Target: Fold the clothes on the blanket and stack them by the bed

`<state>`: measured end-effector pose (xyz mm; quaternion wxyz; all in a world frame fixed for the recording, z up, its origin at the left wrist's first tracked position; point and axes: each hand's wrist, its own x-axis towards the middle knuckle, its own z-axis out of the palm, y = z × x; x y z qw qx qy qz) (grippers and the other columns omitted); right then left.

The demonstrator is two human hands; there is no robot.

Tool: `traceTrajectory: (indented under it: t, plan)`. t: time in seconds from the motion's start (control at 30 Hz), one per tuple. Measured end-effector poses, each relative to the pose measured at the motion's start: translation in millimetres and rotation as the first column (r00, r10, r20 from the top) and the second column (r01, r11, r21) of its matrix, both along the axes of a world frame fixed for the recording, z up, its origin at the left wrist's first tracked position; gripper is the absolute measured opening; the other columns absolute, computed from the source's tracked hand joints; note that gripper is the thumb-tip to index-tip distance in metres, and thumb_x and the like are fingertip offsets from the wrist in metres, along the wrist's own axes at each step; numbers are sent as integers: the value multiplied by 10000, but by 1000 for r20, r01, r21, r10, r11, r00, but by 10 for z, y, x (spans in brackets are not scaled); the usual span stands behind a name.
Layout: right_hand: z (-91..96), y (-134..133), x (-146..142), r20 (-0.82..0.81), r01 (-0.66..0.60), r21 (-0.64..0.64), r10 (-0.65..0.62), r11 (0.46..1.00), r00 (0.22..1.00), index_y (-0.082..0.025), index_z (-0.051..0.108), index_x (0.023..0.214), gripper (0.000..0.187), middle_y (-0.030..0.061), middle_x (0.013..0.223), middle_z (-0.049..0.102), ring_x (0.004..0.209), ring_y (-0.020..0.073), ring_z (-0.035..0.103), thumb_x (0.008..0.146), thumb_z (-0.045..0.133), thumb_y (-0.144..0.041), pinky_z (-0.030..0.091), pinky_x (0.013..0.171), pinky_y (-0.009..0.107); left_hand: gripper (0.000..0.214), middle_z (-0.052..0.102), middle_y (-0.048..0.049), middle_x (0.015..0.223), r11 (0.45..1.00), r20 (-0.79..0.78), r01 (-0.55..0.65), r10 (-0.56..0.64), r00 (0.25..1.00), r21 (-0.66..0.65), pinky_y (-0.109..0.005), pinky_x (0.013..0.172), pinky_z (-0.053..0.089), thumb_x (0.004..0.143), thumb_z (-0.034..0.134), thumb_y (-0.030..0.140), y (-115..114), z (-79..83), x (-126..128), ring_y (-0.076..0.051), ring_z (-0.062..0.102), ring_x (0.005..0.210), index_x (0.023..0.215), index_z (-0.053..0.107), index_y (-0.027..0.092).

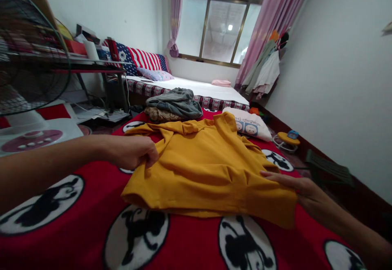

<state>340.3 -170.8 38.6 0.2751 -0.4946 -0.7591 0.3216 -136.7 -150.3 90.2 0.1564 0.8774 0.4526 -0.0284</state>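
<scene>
Left hand (131,151), 9 o'clock, pinching yellow garment (199,151); right hand (303,188), 4 o'clock, gripping likewise. Apparent step: spreading; next needs even tension.

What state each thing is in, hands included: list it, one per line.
Yellow garment: spread out, wrinkled, on the red blanket
Left hand: closed on the yellow garment's left side
Right hand: fingers extended over its right edge, grip unclear
Red blanket: spread out under the yellow garment
Gray clothing: heaped beyond it
Left curtain: tied back
Right curtain: drawn aside
White clothing: hanging by the wall
Fan: on or off, cannot tell
</scene>
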Motion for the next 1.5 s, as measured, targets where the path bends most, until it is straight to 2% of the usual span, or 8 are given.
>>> traceTrajectory:
  t: [0.17, 0.43, 0.57, 0.7, 0.83, 1.17, 1.33, 1.5]
  plan:
    - [141, -268, -28, 100, -81, -371, 127, 925, 987, -222, 763, 1060, 376, 99, 1047, 742, 958, 317, 692, 817, 616, -468, 551, 839, 370, 442, 712, 12, 737, 927, -220, -107, 27, 975, -358, -201, 551, 403, 542, 421, -53, -116, 26, -39, -168, 612, 688, 727, 736, 195]
    - [619, -140, -481, 356, -224, -493, 429, 841, 830, -230, 735, 1104, 370, 69, 1079, 728, 990, 227, 677, 751, 661, -312, 530, 863, 279, 387, 739, -12, 777, 939, -260, -86, -4, 966, -334, -195, 619, 432, 682, 462, -40, 273, 74, 362, -145, 631, 693, 772, 765, 184]
    - [368, 636, -493, 405, 14, -100, 28, 995, 914, -170, 704, 1119, 366, 99, 1157, 692, 1050, 247, 641, 806, 588, -319, 488, 939, 350, 320, 704, -36, 1007, 993, 11, 96, -95, 995, -66, -245, 788, 464, 799, 505, 89, 471, -341, 866, -168, 626, 849, 998, 723, 214]
    - [-258, 1176, -422, 424, 286, 366, -432, 886, 796, -154, 600, 1260, 527, 135, 1253, 625, 1189, 293, 545, 753, 669, -282, 400, 1026, 394, 253, 590, -115, 1122, 970, 199, -12, -38, 979, 244, -307, 923, 455, 892, 433, 196, 554, -896, 1220, -211, 567, 1011, 1040, 635, 159]
    - [-631, 1219, -405, 465, 305, 390, -472, 869, 749, -144, 606, 1224, 482, 140, 1195, 623, 1115, 284, 574, 804, 642, -380, 442, 920, 353, 393, 498, -144, 1283, 942, 241, -173, 104, 965, 288, -364, 1080, 361, 915, 428, 295, 729, -1116, 1159, -246, 480, 1210, 1264, 517, 140]
    - [-731, 1090, -447, 265, 385, 451, -533, 805, 804, -151, 638, 1115, 425, 122, 1102, 646, 1028, 264, 591, 912, 436, -466, 443, 844, 356, 702, 177, -145, 1594, 738, 99, -613, 613, 784, 282, -547, 1135, 212, 915, 357, 522, 1853, -934, 728, -410, 85, 1458, 1529, 246, 200]
    - [-796, 1072, -384, 212, 476, 455, -611, 752, 763, -140, 612, 1183, 396, 130, 1165, 634, 1093, 252, 571, 914, 394, -332, 424, 917, 360, 603, 219, -139, 1585, 677, 114, -676, 677, 727, 290, -590, 1122, 181, 945, 265, 497, 1863, -1214, 994, -356, 181, 1454, 1490, 354, 256]
    - [-676, 1104, -414, 494, 358, 447, -560, 820, 665, -182, 652, 1097, 307, 100, 1050, 670, 949, 242, 622, 872, 459, -263, 429, 743, 309, 622, 259, -126, 1573, 684, 143, -639, 635, 759, 352, -531, 1143, 178, 940, 264, 541, 1789, -1320, 946, -311, 225, 1448, 1481, 374, 255]
